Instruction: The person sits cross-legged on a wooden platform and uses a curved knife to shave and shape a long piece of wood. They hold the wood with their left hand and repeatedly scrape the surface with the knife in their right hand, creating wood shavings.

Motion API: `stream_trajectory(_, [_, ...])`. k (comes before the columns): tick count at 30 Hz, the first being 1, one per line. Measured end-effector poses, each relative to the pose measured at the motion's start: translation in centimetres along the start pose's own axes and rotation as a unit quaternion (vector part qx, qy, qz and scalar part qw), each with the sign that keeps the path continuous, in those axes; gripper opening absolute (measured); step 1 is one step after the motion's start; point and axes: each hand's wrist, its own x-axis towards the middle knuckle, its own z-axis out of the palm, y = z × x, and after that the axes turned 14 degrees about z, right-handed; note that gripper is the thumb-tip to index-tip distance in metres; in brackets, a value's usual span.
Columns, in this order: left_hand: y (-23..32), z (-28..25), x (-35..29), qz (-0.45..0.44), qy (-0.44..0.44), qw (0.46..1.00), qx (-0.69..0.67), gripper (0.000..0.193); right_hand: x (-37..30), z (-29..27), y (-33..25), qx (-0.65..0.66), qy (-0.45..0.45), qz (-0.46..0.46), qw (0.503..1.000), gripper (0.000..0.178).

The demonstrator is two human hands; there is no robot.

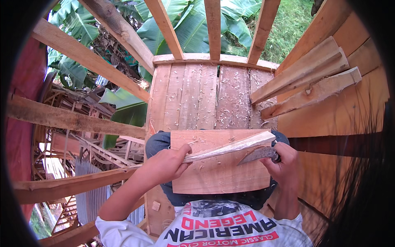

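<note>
A flat wooden board point(220, 177) lies across my lap, with a few shavings on it. My left hand point(170, 161) is closed round the near-left end of a long pale wooden stick point(230, 149), which slants up to the right over the board. The stick is thin at my left hand and wider at its far end. My right hand point(282, 160) grips a knife by its handle, most of which the fingers hide. Its short, dark curved blade point(256, 155) points left, just below the stick's wide end; whether they touch I cannot tell.
Wood shavings point(224, 109) litter the plank floor point(189, 94) ahead. Rough wooden planks point(304, 76) lean at the right against a wooden wall point(329, 115). Spaced wooden bars point(78, 117) rise at the left and front, with banana leaves point(191, 33) beyond. A small wood block point(156, 206) lies at lower left.
</note>
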Motion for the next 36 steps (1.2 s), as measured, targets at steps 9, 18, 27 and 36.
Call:
stream_trajectory(9, [3.9, 2.7, 0.3, -0.059, 0.067, 0.980, -0.176, 0.021, -2.9, 3.7, 0.5, 0.012, -0.058, -0.004, 0.998, 0.056])
stream_trajectory(18, [7.4, 5.4, 0.3, -0.075, 0.138, 0.975, -0.159, 0.023, -2.4, 3.2, 0.1, -0.060, 0.010, -0.015, 0.998, 0.058])
stream_trajectory(27, [8.8, 7.4, -0.2, -0.115, 0.189, 0.961, -0.165, 0.022, -1.6, 3.6, 0.7, -0.096, 0.072, -0.058, 0.991, 0.059])
stream_trajectory(36, [8.9, 7.7, -1.7, -0.133, 0.188, 0.941, -0.247, 0.022, -0.8, 3.9, -0.3, -0.092, 0.091, -0.103, 0.986, 0.061])
